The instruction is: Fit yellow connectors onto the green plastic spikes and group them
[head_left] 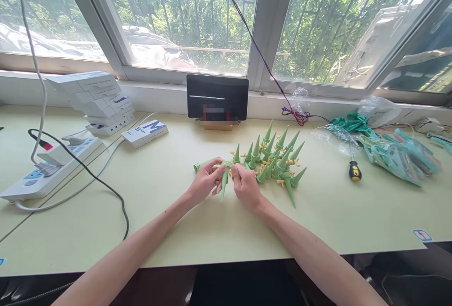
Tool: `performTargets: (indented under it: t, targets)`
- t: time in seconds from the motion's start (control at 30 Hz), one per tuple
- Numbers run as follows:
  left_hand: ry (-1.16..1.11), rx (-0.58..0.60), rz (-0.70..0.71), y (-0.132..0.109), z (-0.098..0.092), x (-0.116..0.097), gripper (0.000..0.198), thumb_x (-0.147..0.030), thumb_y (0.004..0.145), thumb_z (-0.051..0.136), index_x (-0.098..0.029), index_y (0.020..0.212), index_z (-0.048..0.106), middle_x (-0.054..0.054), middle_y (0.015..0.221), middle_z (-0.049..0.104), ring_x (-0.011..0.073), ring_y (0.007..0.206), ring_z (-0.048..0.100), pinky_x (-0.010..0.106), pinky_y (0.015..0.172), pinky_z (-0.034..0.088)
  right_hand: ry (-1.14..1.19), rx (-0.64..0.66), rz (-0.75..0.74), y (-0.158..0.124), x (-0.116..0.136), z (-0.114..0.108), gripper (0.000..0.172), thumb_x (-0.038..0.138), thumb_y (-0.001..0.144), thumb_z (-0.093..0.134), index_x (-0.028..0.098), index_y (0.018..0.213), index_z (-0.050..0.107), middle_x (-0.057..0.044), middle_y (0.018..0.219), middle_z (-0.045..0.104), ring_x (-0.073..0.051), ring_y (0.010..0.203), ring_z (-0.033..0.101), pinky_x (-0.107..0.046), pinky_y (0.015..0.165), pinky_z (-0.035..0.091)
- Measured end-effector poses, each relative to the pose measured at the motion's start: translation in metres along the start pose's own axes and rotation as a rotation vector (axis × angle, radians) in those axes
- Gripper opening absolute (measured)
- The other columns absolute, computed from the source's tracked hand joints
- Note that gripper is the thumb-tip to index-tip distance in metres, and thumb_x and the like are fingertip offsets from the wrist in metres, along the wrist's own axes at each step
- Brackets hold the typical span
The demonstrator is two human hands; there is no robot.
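My left hand [205, 182] and my right hand [245, 185] meet at the middle of the pale green table [169, 221]. Both pinch the wide top end of one green cone-shaped spike [224, 182], whose point hangs down toward me. A second green piece [202, 165] lies just left of my left hand's fingers. To the right of my right hand stands a pile of several green spikes [278, 162] with small yellow fittings among them.
A dark tablet [217, 97] leans on the window sill. At the left are stacked white boxes [97, 101], a power strip [49, 167] and cables. A screwdriver [354, 170] and bags of teal parts [399, 155] lie at the right.
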State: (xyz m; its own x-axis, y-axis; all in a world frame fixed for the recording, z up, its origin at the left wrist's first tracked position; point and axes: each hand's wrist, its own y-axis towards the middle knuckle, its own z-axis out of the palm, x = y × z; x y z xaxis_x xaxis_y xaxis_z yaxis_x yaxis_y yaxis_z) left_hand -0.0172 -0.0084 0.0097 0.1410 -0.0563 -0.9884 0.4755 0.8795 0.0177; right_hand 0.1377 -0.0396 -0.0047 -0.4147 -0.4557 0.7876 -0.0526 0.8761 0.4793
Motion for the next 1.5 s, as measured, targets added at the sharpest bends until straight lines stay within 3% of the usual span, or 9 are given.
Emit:
performTargets:
  t: [0.27,0.43,0.57,0.77,0.97,1.1,1.3,1.5]
  targets:
    - [0.210,-0.032,0.200,-0.004,0.003,0.001,0.035,-0.048,0.091,0.062,-0.019,0.108,0.054,-0.006,0.054,0.057,0.0098,0.035,0.053,0.020,0.035,0.040,0.224,0.039,0.245,0.000,0.006,0.000,0.047,0.051,0.100,0.036,0.023,0.063,0.036,0.005,0.050,0.038,-0.011,0.045,0.036,-0.026,0.047,0.031]
    - [0.353,-0.088,0.315,-0.004,0.001,0.010,0.030,-0.047,0.091,0.061,-0.020,0.104,0.059,-0.006,0.056,0.053,0.0092,0.039,0.053,0.021,0.038,0.041,0.656,0.164,0.508,0.004,0.005,-0.001,0.051,0.064,0.091,0.050,0.025,0.065,0.028,0.011,0.047,0.022,-0.007,0.034,0.023,-0.021,0.032,0.018]
    - [0.423,-0.101,0.359,-0.003,0.000,0.013,0.026,-0.045,0.093,0.059,-0.020,0.100,0.062,-0.006,0.053,0.050,0.0083,0.039,0.051,0.021,0.040,0.042,0.768,0.205,0.581,0.006,0.006,-0.002,0.053,0.063,0.088,0.056,0.025,0.065,0.027,0.013,0.047,0.019,-0.005,0.034,0.021,-0.018,0.030,0.014]
    - [0.273,-0.025,0.222,-0.005,0.004,0.003,0.030,-0.047,0.091,0.061,-0.019,0.099,0.055,-0.006,0.055,0.054,0.0098,0.035,0.053,0.020,0.035,0.038,0.622,0.139,0.537,0.005,0.007,0.000,0.049,0.060,0.092,0.050,0.025,0.065,0.028,0.011,0.047,0.023,-0.006,0.034,0.023,-0.021,0.033,0.016]
    - [0.078,0.020,0.053,-0.003,0.004,-0.001,0.035,-0.051,0.090,0.062,-0.018,0.095,0.053,-0.005,0.052,0.057,0.0067,0.033,0.047,0.018,0.035,0.035,0.126,0.002,0.176,0.000,0.004,-0.001,0.045,0.049,0.101,0.033,0.023,0.063,0.033,0.004,0.052,0.036,-0.012,0.048,0.033,-0.027,0.048,0.029]
    - [-0.051,0.018,-0.067,0.000,0.003,0.000,0.042,-0.055,0.082,0.070,-0.019,0.093,0.052,-0.005,0.054,0.057,0.0047,0.032,0.042,0.016,0.032,0.026,0.039,-0.024,0.060,-0.001,0.006,-0.002,0.042,0.044,0.102,0.031,0.023,0.066,0.033,0.003,0.057,0.037,-0.013,0.052,0.033,-0.028,0.053,0.028]
    - [0.092,0.014,0.081,-0.002,0.004,-0.001,0.035,-0.052,0.089,0.064,-0.021,0.099,0.051,-0.007,0.052,0.056,0.0074,0.033,0.048,0.019,0.036,0.037,0.130,0.006,0.171,0.000,0.005,-0.001,0.045,0.048,0.101,0.033,0.023,0.065,0.038,0.003,0.053,0.038,-0.013,0.049,0.036,-0.027,0.050,0.031]
    - [0.315,-0.054,0.251,-0.004,0.003,0.008,0.028,-0.047,0.092,0.060,-0.021,0.101,0.055,-0.008,0.053,0.051,0.0081,0.036,0.050,0.020,0.038,0.039,0.602,0.138,0.508,0.003,0.004,0.000,0.049,0.062,0.091,0.049,0.025,0.066,0.029,0.011,0.048,0.022,-0.007,0.036,0.022,-0.022,0.034,0.017]
